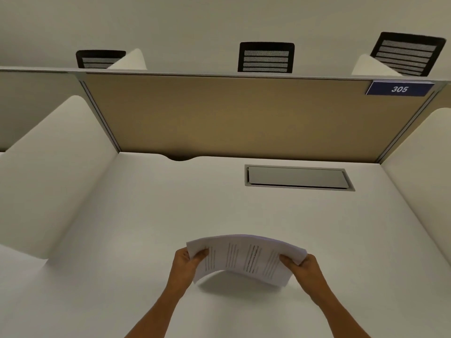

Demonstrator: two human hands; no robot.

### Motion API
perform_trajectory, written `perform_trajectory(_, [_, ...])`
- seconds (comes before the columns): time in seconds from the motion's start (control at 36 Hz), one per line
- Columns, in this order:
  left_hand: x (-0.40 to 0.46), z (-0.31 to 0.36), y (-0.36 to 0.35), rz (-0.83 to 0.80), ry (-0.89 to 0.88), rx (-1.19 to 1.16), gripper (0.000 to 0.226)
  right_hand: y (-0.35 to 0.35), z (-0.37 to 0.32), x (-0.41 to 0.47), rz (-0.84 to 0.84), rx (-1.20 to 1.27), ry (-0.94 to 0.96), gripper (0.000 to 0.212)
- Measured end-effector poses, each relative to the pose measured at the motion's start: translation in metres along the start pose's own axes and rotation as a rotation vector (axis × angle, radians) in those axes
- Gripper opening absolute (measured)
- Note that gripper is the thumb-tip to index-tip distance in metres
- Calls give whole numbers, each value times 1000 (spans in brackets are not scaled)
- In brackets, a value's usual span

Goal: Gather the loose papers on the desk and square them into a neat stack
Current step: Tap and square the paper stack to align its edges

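Note:
A bundle of white printed papers is held above the white desk, bowed upward in the middle, its shadow on the desk beneath it. My left hand grips the bundle's left end, thumb on top. My right hand grips the right end the same way. The sheets' edges look roughly aligned, with a slight fan at the top right. No other loose sheet shows on the desk.
A grey cable-box lid is set into the desk at the back right. A tan partition with a blue "305" sign closes the back. White side dividers flank the desk. Black chair backs show beyond.

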State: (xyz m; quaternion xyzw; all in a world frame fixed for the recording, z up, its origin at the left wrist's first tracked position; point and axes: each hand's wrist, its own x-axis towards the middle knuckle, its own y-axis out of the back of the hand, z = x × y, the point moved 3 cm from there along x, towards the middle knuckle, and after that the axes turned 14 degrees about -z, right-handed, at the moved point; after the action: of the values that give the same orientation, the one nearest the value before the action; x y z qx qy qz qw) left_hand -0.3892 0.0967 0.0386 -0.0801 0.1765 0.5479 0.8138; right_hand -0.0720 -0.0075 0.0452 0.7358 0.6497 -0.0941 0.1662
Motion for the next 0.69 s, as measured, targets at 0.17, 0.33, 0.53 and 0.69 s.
perform_trajectory(0.17, [-3,-6,3,-52,6,10,20,-3,5,-1,1,40,19,23])
perform_trajectory(0.33, [1,-13,4,-34,7,-7,22,-8,15,2,3,51,-13,18])
perform_trajectory(0.53, [3,0,7,-21,-71,38,30,-2,9,6,61,75,17,14])
perform_trajectory(0.69, [0,-3,1,-89,-85,89,23,-7,14,7,-42,49,44,30])
